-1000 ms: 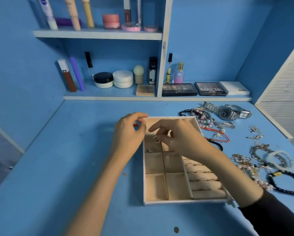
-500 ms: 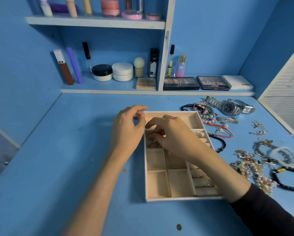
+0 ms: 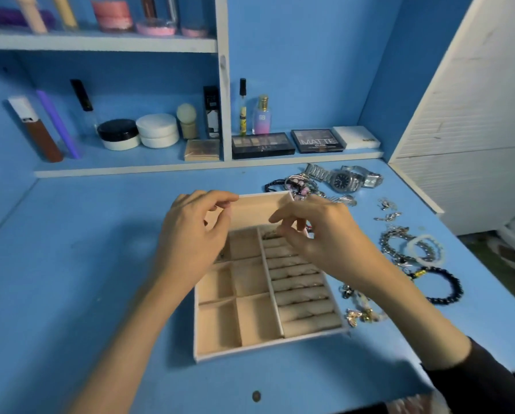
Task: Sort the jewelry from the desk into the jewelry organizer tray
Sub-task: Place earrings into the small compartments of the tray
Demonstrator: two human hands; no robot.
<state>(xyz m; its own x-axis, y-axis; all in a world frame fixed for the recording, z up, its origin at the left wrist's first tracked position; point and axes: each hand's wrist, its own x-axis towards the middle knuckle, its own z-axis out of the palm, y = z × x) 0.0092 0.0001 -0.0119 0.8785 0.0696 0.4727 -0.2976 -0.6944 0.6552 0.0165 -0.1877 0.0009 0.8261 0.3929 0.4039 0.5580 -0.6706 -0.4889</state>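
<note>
Tray [image 3: 217,327] looks matt cloth, watches [image 3: 344,181] glossy metal.

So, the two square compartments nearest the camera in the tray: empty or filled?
Empty. The near-left compartment and its right neighbour in the organizer tray show only bare beige lining, no jewelry.

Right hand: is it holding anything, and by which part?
It cannot be told. The right hand curls its fingertips together over the tray, above the ring rolls, but nothing between them shows clearly.
</note>
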